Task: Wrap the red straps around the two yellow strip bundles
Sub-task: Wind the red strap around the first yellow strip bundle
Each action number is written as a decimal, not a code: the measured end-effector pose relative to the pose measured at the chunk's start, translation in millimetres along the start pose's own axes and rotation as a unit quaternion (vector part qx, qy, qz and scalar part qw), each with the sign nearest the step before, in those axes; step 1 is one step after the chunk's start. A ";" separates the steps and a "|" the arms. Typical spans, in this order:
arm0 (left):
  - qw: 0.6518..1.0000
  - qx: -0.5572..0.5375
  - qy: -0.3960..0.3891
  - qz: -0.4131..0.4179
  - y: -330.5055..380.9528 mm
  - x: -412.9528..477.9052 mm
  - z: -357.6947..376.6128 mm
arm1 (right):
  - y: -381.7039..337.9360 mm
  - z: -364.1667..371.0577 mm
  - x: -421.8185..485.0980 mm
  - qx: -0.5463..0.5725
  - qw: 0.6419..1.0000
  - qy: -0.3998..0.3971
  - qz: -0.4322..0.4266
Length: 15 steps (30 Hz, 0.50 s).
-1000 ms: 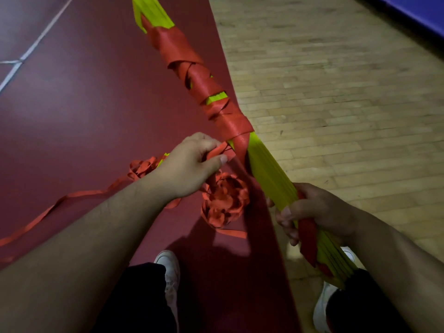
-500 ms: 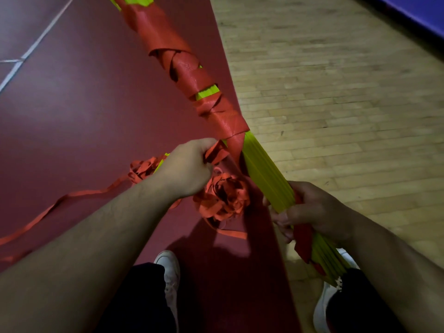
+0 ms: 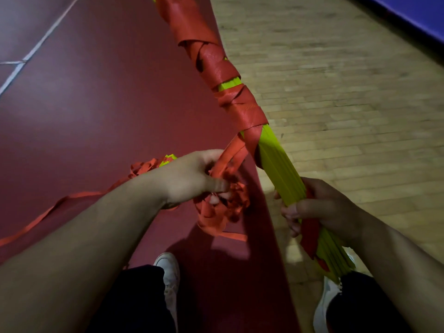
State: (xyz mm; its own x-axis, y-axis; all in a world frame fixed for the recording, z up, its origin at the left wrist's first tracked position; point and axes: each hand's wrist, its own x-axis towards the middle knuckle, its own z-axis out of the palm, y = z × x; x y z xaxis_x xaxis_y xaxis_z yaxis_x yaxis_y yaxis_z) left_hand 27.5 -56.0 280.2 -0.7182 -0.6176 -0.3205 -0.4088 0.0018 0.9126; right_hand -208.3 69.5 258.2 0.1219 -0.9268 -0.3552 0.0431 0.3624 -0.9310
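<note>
A long yellow strip bundle (image 3: 280,162) runs from the lower right up toward the top centre. Its upper part is wound with red strap (image 3: 242,104). My right hand (image 3: 319,210) grips the bundle near its lower end, over a patch of red strap. My left hand (image 3: 192,176) holds the loose red strap that leads up to the last winding. A tangled wad of red strap (image 3: 221,207) hangs just below that hand. A second yellow strip end (image 3: 169,159) peeks out behind my left hand.
More red strap (image 3: 79,197) trails left over the dark red floor (image 3: 96,104). To the right lies pale wooden flooring (image 3: 348,104), with a blue mat (image 3: 413,15) at the far corner. My white shoes (image 3: 169,272) and dark trousers are at the bottom.
The bundle has shifted up and right, so its wrapped part reaches higher in view. My left hand has pulled the strap down and left, away from the bundle.
</note>
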 end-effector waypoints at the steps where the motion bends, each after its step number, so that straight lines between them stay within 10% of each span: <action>1: 1.000 -0.021 0.007 -0.003 1.2 -1.1 1.2 | -0.1 -1.2 0.4 0.006 1.000 0.009 0.002; 7: 0.987 -0.045 0.139 0.062 1.8 9.8 1.1 | -2.7 -5.4 1.4 0.024 0.998 0.051 -0.017; 15: 0.997 -0.038 -0.013 0.069 10.9 -0.5 -4.0 | -2.8 -13.8 -0.6 0.008 0.998 0.056 -0.025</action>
State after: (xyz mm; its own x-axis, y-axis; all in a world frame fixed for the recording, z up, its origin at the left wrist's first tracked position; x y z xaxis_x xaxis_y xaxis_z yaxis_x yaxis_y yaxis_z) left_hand 25.7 -58.8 291.3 -0.7790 -0.5954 -0.1967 -0.2627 0.0249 0.9646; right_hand -222.2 67.8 259.8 0.0066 -0.9488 -0.3157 0.0620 0.3155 -0.9469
